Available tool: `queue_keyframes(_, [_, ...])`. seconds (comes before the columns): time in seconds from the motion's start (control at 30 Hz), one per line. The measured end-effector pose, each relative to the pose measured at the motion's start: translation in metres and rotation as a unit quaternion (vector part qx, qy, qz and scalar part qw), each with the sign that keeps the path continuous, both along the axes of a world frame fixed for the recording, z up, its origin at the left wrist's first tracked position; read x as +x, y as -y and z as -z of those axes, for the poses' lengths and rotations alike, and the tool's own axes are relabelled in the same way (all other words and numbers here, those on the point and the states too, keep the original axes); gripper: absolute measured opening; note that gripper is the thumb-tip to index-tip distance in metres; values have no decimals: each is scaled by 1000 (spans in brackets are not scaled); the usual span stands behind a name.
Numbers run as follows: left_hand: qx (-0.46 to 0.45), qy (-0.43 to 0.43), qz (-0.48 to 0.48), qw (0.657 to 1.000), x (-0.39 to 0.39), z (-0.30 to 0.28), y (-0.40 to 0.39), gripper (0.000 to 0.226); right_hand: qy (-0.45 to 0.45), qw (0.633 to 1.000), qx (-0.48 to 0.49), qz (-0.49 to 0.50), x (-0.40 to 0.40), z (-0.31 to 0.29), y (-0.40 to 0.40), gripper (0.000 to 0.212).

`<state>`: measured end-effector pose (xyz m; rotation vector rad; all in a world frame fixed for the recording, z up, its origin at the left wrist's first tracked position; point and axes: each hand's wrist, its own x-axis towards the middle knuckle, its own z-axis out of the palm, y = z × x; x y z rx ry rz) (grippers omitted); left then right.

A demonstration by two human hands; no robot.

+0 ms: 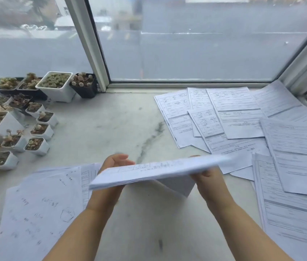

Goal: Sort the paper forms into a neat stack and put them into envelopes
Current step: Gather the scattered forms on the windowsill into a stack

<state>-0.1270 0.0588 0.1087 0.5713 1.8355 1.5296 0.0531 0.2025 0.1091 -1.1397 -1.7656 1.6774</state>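
Head view: left hand (111, 166) & right hand (208, 175) each grip an end of a sheaf of forms (158, 171) held level above the marble sill (111, 119), prob. to square its edges, w/ loose forms (233, 117) scattered at right.

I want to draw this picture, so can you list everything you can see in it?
held stack of forms: one bundle, white, lifted above the sill centre.
loose printed forms: many, white, spread on the right.
handwritten sheets: several, white, lower left.
small plant pots: many, white and black, far left.
marble sill: one, pale grey-veined, under everything.
window: frosted glass, white frame, behind.
left hand: grips the stack's left end.
right hand: grips its right end.
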Motion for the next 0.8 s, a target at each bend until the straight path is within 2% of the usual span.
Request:
queue_keyframes(0.07, [-17, -40, -30, 999, -2, 1, 6, 14, -6, 1000, -11, 16, -8, -7, 0, 22])
queue_keyframes(0.13, [-19, -48, -69, 996, -7, -4, 16, 12, -34, 998, -52, -2, -17, -14, 4, 13])
queue_keyframes(0.23, [-66, -76, -105, 989, -31, -15, 49, 18, -37, 992, -91, -76, -38, -16, 19, 23])
queue_keyframes(0.37, [-187, -128, -138, 964, -76, -12, 117, 15, 72, 976, -105, -176, -86, 10, 77, 24])
queue_keyframes(0.47, [-269, -130, -165, 940, -100, 1, 173, 22, 142, 955, -115, -234, -125, 41, 137, 21])
queue_keyframes(0.6, [-318, -111, -177, 925, -125, 27, 224, 25, 188, 949, -88, -237, -161, 64, 186, 17])
queue_keyframes(0.67, [-347, -111, -149, 919, -137, 44, 238, 32, 251, 936, -30, -244, -167, 66, 192, 21])
queue_keyframes(0.73, [-368, -125, -133, 912, -142, 55, 244, 41, 352, 894, 99, -260, -158, 63, 187, 36])
queue_keyframes(0.8, [-357, -181, -132, 907, -134, 57, 235, 45, 381, 881, 163, -230, -139, 63, 170, 41])
